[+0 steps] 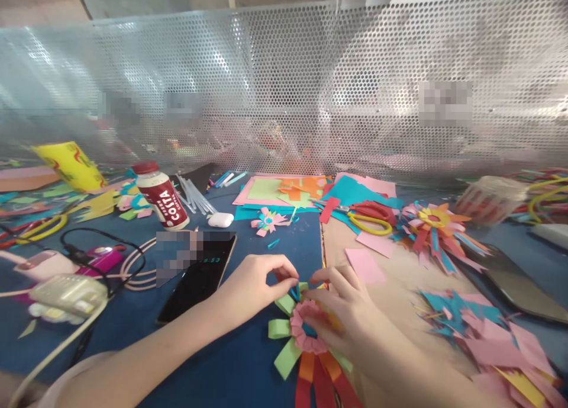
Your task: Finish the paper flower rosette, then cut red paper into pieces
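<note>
In front of me lies a paper flower (304, 336) with a pleated pink ring, green paper loops around it and red and orange strips hanging from its lower side. My left hand (261, 280) pinches a small blue paper strip (293, 292) between thumb and index finger, at the flower's upper edge. Curled over the flower's right side, my right hand (350, 304) holds it, with fingertips at the pink ring and the top edge. That hand hides the flower's right part and most of its blue centre.
A phone (195, 286) and a white earbud case (220, 219) lie left, near a Costa bottle (165, 204). Finished flowers (430, 221), scissors (370, 219) and pink paper pieces (364, 266) lie right. Coloured sheets (261, 190) are stacked before a perforated metal screen (284, 88). Cables and chargers (66, 295) crowd the left.
</note>
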`<state>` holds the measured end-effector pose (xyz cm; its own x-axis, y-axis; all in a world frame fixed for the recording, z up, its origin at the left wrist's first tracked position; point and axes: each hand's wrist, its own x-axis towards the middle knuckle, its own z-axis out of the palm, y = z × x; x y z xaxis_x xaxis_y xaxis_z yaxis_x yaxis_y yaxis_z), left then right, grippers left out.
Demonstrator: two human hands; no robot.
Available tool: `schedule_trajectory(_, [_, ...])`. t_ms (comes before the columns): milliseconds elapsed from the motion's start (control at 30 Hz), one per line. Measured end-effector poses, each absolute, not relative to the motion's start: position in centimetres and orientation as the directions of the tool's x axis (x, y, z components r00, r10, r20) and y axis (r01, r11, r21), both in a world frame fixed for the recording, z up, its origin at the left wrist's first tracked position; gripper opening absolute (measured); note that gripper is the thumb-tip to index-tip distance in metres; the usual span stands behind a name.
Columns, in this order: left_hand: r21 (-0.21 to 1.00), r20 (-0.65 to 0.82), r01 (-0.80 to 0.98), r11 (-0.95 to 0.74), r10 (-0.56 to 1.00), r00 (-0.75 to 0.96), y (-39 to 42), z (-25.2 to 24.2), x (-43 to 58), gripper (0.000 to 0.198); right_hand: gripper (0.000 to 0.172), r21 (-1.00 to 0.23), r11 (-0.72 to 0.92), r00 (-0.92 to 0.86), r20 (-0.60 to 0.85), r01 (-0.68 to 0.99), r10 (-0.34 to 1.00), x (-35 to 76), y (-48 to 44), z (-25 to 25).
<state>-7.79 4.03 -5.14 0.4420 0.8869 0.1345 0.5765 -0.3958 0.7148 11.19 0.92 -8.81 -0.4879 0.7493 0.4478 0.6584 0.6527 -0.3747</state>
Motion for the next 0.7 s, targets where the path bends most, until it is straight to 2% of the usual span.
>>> schedule_trajectory(200, [0.705, 0.145, 0.601, -0.376, 0.906, 0.397, 4.2, -5.3, -8.0, 0.008, 0.016, -0.484, 0.615, -0.475, 0.39, 0.623, 0.789, 11.3, 1.3, -9.5])
schedule_trajectory(333, [0.707, 0.142, 0.601, -0.372, 0.908, 0.395, 4.3, -5.0, -8.0, 0.007, 0.009, -0.615, 0.524, -0.438, 0.302, 0.59, 0.847, 11.5, 1.6, -9.6])
schedule_trajectory(433, [0.711, 0.155, 0.598, -0.369, 0.913, 0.378, 4.2, -4.8, -7.9, 0.007, 0.005, -0.662, 0.492, -0.444, 0.258, 0.565, 0.858, 11.7, 1.8, -9.5])
schedule_trajectory(600, [0.703, 0.187, 0.588, -0.4, 0.902, 0.39, 3.6, -4.6, -7.7, 0.006, 0.006, -0.657, 0.494, -0.473, 0.23, 0.57, 0.851, 12.0, 1.2, -8.4])
schedule_trajectory(700, [0.682, 0.242, 0.58, -0.444, 0.887, 0.394, 3.1, -4.5, -7.8, 0.006, 0.01, -0.548, 0.616, -0.524, 0.338, 0.566, 0.782, 12.3, 0.7, -7.6])
